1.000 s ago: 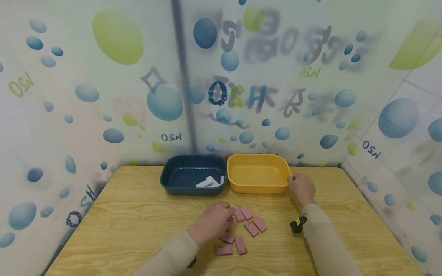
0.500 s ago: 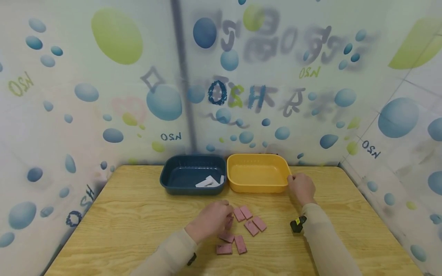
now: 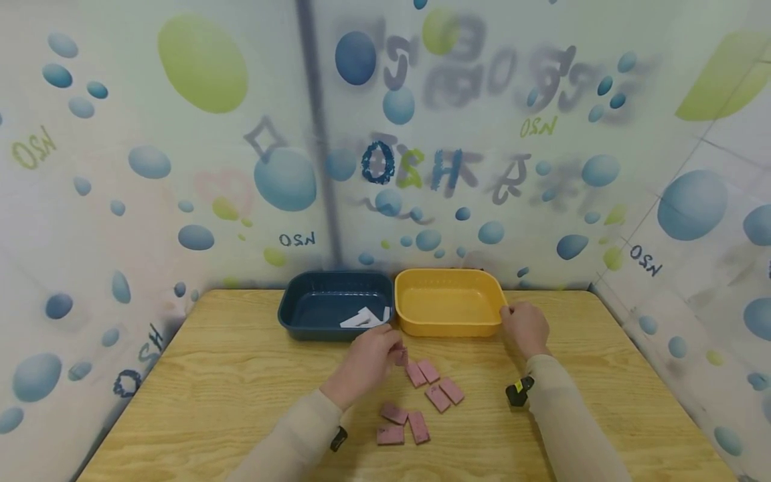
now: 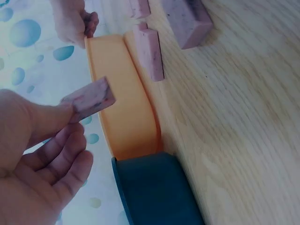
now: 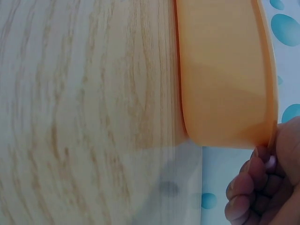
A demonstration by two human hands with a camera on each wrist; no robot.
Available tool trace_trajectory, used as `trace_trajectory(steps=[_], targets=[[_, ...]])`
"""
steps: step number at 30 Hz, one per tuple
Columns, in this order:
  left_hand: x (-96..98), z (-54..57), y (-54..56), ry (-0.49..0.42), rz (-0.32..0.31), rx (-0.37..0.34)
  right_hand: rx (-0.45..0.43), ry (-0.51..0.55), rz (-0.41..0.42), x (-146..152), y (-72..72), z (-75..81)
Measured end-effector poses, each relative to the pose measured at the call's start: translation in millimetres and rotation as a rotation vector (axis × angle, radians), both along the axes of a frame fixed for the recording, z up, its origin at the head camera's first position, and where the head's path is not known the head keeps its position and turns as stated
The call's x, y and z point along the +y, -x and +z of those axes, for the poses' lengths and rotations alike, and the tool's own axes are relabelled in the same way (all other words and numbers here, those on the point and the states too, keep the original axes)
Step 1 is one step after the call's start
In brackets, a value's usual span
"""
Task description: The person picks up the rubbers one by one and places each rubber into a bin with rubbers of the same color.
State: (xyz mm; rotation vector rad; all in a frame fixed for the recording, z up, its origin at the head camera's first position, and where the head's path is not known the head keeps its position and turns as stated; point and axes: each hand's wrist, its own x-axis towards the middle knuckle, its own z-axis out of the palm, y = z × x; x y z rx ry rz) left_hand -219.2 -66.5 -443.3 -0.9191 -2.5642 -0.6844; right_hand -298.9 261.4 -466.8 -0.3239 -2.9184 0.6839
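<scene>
My left hand (image 3: 363, 365) pinches a pink, dark-speckled rectangular block (image 4: 91, 98) between thumb and fingers, raised off the table just in front of the two bins. The other fingers curl loosely below it in the left wrist view. My right hand (image 3: 526, 329) pinches the right front rim of a yellow plastic bin (image 3: 448, 330), thumb and fingertips at its corner (image 5: 262, 140). Several similar pink blocks (image 3: 419, 427) lie flat on the table, some near the yellow bin and some closer to me.
A dark blue bin (image 3: 325, 335) stands left of the yellow one, close beside it, with several white pieces (image 3: 363, 318) inside. The wooden table (image 3: 241, 388) ends at a wall (image 3: 241, 201) printed with bubbles behind the bins.
My left hand has picked up a pink block from among the others and moved it up and forward toward the bins. My right hand stays on the yellow bin's rim.
</scene>
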Motion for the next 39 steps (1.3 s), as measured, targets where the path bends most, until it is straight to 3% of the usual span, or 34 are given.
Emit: trace_trajectory(steps=[6, 14, 29, 39], targets=[[5.2, 3.2, 3.0, -0.080, 0.063, -0.032, 0.015, 0.002, -0.001, -1, -0.6, -0.2], [12.3, 6.8, 12.3, -0.129, 0.116, 0.034, 0.029, 0.011, 0.000, 1, 0.6, -0.9], [26.4, 9.3, 28.7, -0.236, 0.227, -0.054, 0.003, 0.063, -0.005, 1, -2.6, 1.9], [35.9, 4.5, 41.6, -0.293, 0.293, -0.046, -0.005, 0.066, -0.004, 2, -1.8, 1.1]])
